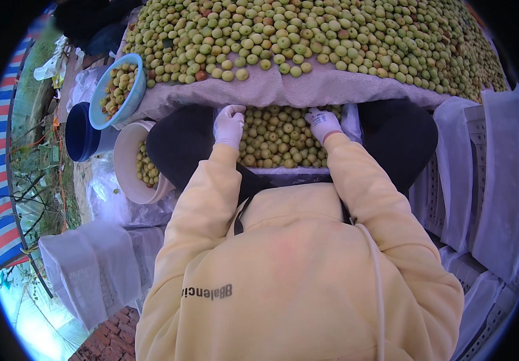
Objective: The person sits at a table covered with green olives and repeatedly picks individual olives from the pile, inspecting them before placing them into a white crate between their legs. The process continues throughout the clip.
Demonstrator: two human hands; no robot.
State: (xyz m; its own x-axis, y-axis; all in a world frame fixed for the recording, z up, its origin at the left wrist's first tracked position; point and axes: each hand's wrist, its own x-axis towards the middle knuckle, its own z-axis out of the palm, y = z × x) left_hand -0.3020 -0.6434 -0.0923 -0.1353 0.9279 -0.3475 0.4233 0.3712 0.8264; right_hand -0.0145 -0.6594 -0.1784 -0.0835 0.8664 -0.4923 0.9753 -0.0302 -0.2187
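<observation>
Between my knees sits a crate of small yellow-green fruits (282, 137), which look like jujubes, with clear plastic lining (352, 121) at its sides. My left hand (229, 125), in a white glove, is curled at the crate's upper left, close to the hem of a pale woven sheet (259, 92). Over the crate's upper right rests my right hand (324, 124), gloved too, its fingertips by the same hem. Whether either hand grips the sheet or a fruit is hidden. Beyond the hem a wide heap of green fruits (331, 34) covers the sheet, a few of them reddish brown.
To my left stand a light-blue basin (140, 85) of browner fruits, a dark-blue bucket (79, 135) and a white bucket (126, 158) partly filled with fruits. Cloth-covered crates (456, 167) are stacked at my right. More draped crates (92, 266) stand behind left, near brick paving (110, 336).
</observation>
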